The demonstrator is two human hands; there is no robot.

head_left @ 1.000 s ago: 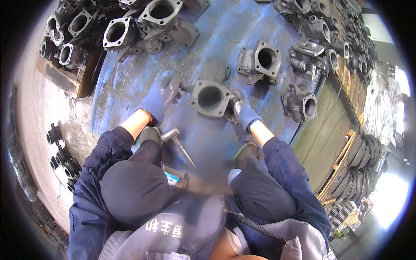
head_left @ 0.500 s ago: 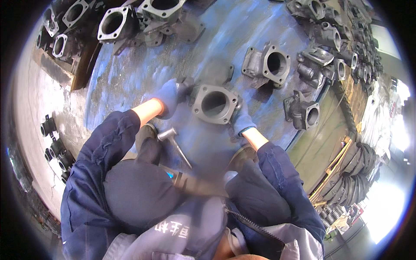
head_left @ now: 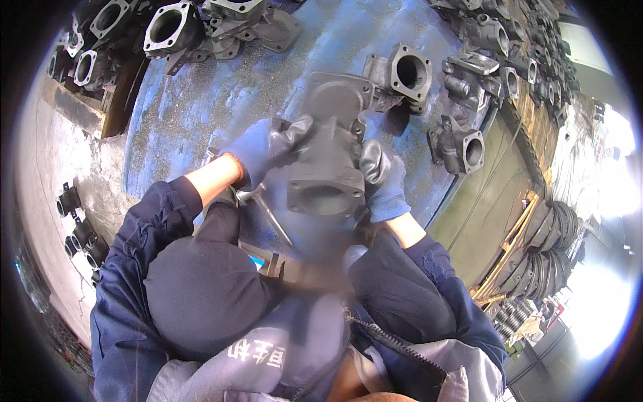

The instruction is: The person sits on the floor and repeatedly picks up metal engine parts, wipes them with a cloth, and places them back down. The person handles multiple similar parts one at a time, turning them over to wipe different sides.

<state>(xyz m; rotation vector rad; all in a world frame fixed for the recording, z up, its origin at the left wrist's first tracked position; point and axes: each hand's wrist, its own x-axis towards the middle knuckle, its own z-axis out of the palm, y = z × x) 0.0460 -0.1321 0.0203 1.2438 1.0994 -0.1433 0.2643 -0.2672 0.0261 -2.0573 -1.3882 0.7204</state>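
Between my two gloved hands is a dark grey cast metal housing (head_left: 329,146), its square flange with a round bore toward me and another flange at the far end. My left hand (head_left: 273,144), in a blue glove with black-coated fingers, grips its left side. On the right side my right hand (head_left: 380,171) is closed round the body below the far flange. Below my left wrist a hammer (head_left: 271,218) lies on the blue work surface (head_left: 194,127), its head partly hidden by the wrist.
Just beyond my right hand stands another housing (head_left: 410,72), with a smaller one (head_left: 459,146) farther right. More castings (head_left: 167,30) crowd the far left edge, and many are piled at the far right. Black coiled rings (head_left: 546,248) lie at the right.
The housing has been tipped and turned in my hands, so its side now faces up and its near bore points toward me. My view has shifted slightly.
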